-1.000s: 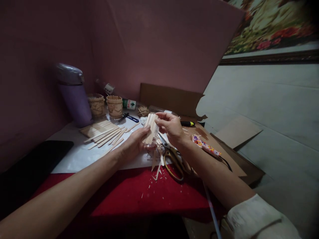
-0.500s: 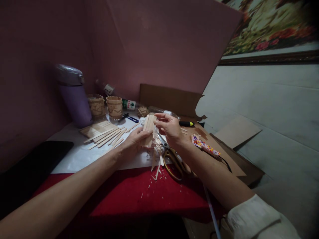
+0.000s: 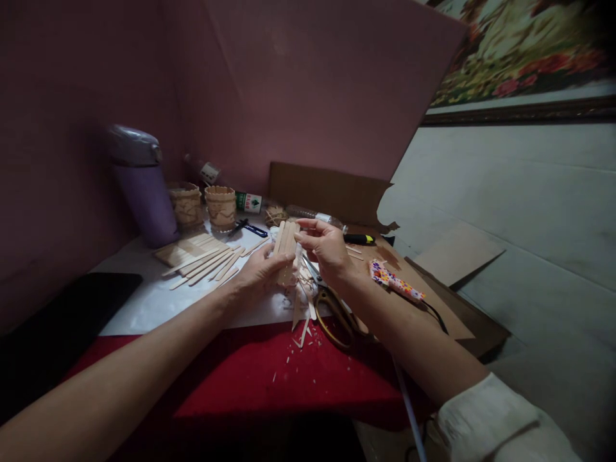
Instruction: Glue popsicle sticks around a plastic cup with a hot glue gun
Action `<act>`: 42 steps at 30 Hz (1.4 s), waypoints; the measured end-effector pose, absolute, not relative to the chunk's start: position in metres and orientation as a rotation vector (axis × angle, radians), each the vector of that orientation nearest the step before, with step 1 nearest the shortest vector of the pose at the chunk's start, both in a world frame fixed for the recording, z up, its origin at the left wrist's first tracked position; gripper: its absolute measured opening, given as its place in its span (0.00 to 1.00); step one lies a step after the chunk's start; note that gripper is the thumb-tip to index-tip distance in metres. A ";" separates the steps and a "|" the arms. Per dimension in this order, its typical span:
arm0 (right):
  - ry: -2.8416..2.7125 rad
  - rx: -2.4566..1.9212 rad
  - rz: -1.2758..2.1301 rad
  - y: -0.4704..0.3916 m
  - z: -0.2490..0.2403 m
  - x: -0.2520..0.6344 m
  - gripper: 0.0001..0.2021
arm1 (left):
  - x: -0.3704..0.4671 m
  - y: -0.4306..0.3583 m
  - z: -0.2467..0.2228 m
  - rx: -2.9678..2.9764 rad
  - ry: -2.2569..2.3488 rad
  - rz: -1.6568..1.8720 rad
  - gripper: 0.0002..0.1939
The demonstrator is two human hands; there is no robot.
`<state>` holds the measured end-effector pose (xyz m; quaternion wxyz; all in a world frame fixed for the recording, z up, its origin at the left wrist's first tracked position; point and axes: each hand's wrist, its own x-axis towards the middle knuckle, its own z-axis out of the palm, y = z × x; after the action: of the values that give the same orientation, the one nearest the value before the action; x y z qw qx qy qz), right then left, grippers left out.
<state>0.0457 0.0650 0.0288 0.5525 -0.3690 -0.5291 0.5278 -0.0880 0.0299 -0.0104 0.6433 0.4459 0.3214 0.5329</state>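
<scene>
My left hand [image 3: 264, 266] is closed on a row of craft sticks [image 3: 285, 242] standing side by side, its thumb across their front. At the upper right edge of that row, my right hand [image 3: 323, 247] pinches the outermost stick between thumb and fingers. What the sticks are fixed to behind is hidden. Below my right hand lie scissors [image 3: 332, 317] with gold handles, partly covered by my wrist. Cut stick pieces [image 3: 305, 308] and small chips are scattered beside the blades. More loose craft sticks [image 3: 206, 260] lie fanned out left of my left hand.
A purple bottle [image 3: 147, 199] stands at the left, next to two wooden cups [image 3: 221, 208]. A flower-patterned glue gun [image 3: 397, 282] with a cord lies right of my right forearm. Cardboard [image 3: 327, 192] leans at the back. A dark flat object [image 3: 96, 308] rests at front left.
The row of sticks has tilted slightly and shifted a little to the left, together with my right hand's fingertips. Both hands keep hold of it.
</scene>
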 end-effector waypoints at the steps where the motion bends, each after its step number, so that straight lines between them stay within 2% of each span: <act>1: -1.260 -0.856 1.249 0.065 0.029 0.045 0.17 | -0.088 0.029 -0.010 1.017 0.740 1.222 0.23; 5: -1.245 -0.778 1.248 0.066 0.029 0.046 0.18 | -0.090 0.029 -0.008 1.039 0.772 1.254 0.25; 9: -1.236 -0.743 1.200 0.069 0.031 0.050 0.11 | -0.091 0.031 -0.011 1.078 0.816 1.288 0.29; 17: -1.473 -0.675 0.945 0.072 0.026 0.053 0.08 | -0.091 0.033 -0.015 1.160 0.834 1.314 0.30; 21: -1.544 -0.673 0.789 0.076 0.019 0.052 0.09 | -0.091 0.032 -0.014 1.150 0.856 1.319 0.30; 31: -1.633 -0.654 0.684 0.077 0.014 0.052 0.11 | -0.092 0.035 -0.015 1.198 0.862 1.338 0.30; 38: -1.712 -0.656 0.689 0.088 0.015 0.048 0.12 | -0.109 0.053 -0.018 1.414 1.064 1.471 0.31; 42: -1.687 -0.844 0.599 0.094 0.009 0.048 0.11 | -0.123 0.062 -0.017 1.407 1.129 1.597 0.30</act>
<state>0.0482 0.0945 0.0093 0.5489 -0.3566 -0.7125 0.2529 -0.1231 0.0622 -0.0170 0.3582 0.5453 0.4375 0.6188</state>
